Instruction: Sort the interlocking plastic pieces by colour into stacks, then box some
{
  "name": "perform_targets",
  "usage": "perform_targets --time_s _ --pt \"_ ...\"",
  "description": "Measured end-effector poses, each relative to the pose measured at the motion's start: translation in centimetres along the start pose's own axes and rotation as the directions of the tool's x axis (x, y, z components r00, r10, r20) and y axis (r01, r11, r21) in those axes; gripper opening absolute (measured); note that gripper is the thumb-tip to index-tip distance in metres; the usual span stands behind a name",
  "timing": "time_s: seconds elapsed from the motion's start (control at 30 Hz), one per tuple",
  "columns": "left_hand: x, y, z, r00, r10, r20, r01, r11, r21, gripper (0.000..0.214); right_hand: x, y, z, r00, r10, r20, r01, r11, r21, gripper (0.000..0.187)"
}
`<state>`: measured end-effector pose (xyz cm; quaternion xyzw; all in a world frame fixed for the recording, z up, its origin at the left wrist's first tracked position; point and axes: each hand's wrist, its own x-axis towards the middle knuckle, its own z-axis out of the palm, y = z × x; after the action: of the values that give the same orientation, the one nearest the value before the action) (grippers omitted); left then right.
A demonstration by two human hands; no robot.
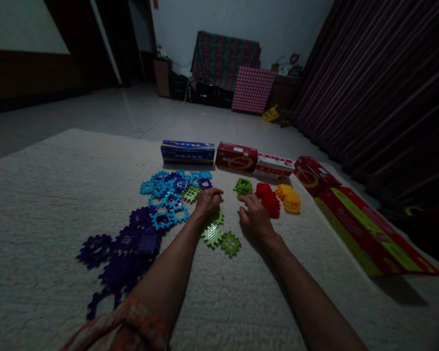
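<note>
My left hand (207, 202) is over the green interlocking plastic tiles, its index finger and thumb slightly apart with nothing visible between them. It partly covers a green tile (218, 216). Just below lie a brick-patterned green tile (212, 235) and a window-patterned one (230, 243); another green tile (191, 194) touches the blue pile. My right hand (255, 217) is open, index finger stretched left and nothing seen in it. Beyond its fingertips sits a small green stack (243, 187). Red tiles (269, 201) are stacked right beside that hand, with yellow tiles (289, 199) farther right.
Light blue tiles (163, 220) and dark purple tiles (117, 271) spread to the left on the pale quilted mat (51, 195). A blue box (188, 153), a red box (236, 157) and a white-and-red box (274, 166) line the back. More boxes (369, 231) stand along the right.
</note>
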<state>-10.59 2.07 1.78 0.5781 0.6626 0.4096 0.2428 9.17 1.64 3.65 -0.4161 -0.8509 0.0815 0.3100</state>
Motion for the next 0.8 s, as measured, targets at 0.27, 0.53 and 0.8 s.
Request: perform_targets --time_s 0.27,0.53,0.8 --pt "-0.5 1.5 -2.3 0.983 0.107 -0.146 -0.072 0.971 0.226 0.036 -2.6 0.5 1.4 0.958 0.253 -0.139 -0.233 0.962 0.145 0.029" --pt "-1.5 1.5 -4.7 0.979 -0.083 -0.186 0.159 0.881 0.445 0.040 -2.9 0.6 1.8 0.961 0.230 -0.154 -0.206 0.966 0.157 0.025" --pt "-1.4 1.4 -4.3 0.972 -0.135 -0.194 0.215 0.850 0.482 0.044 -2.9 0.6 2.0 0.972 0.203 -0.119 -0.187 0.973 0.134 0.024"
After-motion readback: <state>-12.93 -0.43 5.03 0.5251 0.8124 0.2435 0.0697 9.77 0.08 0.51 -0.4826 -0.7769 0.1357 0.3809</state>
